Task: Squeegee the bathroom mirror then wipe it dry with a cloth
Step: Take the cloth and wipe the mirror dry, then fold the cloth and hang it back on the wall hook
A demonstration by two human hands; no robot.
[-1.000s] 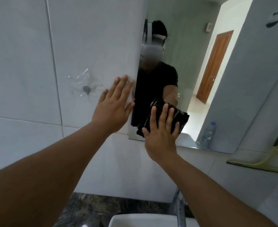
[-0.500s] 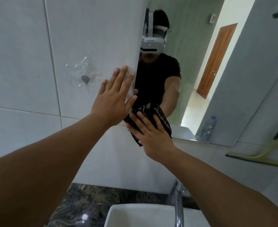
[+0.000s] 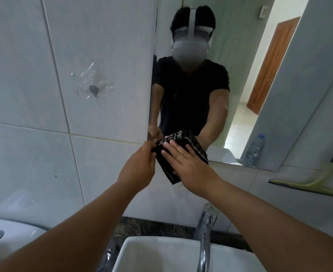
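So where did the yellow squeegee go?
In the head view, the squeegee is on the far right, resting against the tiled wall just below the mirror's bottom right corner, away from both hands and the cloth.

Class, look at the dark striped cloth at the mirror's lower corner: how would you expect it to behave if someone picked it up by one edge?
The cloth would probably hang limp: its lower end already droops below the right hand. It looks light, since the left hand pinches just a corner. Folded, it may fall open when lifted.
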